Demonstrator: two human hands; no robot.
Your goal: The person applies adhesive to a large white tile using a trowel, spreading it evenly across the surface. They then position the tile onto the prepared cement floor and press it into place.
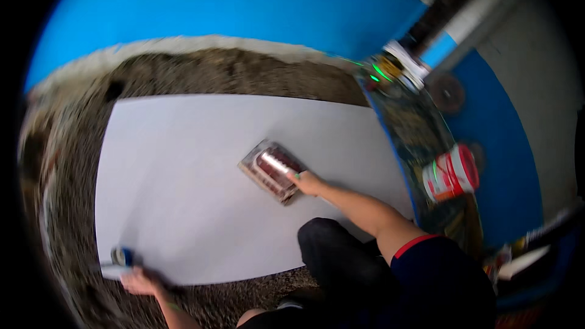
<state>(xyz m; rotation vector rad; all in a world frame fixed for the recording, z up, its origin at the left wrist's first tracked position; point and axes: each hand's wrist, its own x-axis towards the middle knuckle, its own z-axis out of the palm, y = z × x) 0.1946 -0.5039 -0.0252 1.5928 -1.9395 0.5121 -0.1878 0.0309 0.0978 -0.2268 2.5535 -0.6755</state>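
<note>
A large white sheet lies flat on a speckled floor. Near its middle sits a clear plastic package with a dark red and silver content. My right hand reaches out and grips the package's near right corner. My left hand is at the sheet's near left corner, closed on a small blue and white object that touches the sheet's edge. The picture is blurred, so the small object's kind is unclear.
A long patterned board lies along the sheet's right side. A red and white bucket stands on it. Tools and a green light sit at its far end. A blue wall rises behind. My dark-clad knee rests by the sheet.
</note>
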